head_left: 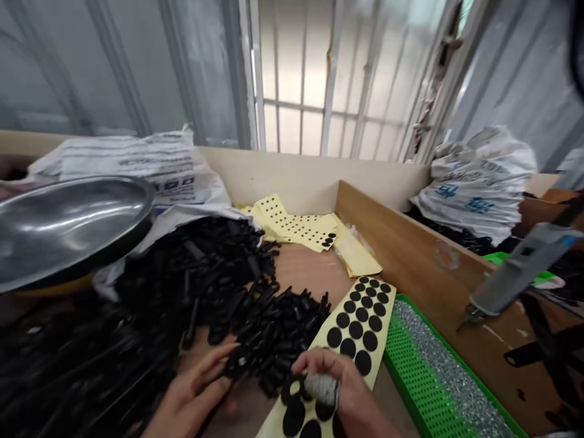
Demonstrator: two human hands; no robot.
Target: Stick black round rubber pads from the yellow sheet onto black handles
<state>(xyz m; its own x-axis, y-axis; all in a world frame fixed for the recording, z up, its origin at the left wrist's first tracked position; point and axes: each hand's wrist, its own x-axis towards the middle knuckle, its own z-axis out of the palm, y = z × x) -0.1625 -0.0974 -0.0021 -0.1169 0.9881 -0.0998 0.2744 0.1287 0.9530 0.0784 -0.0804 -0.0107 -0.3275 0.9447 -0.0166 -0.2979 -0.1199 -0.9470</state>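
My left hand (194,392) lies low at the edge of a heap of black plastic parts (219,292), its fingers pinching one black part (239,363). My right hand (340,389) rests on a yellow sheet of round black pads (360,319), its fingers curled; a thumb wrapped in grey tape presses near the pads at the sheet's lower end. What the right fingers hold, if anything, is hidden. The sheet lies on the wooden bench between the heap and a green tray (410,389).
A steel bowl (68,225) sits at the left on a white printed bag (150,164). Spent yellow sheets (296,228) lie at the back. A wooden divider (438,267) runs along the right. The green tray holds small silvery pieces. A grey tool (515,277) hangs at right.
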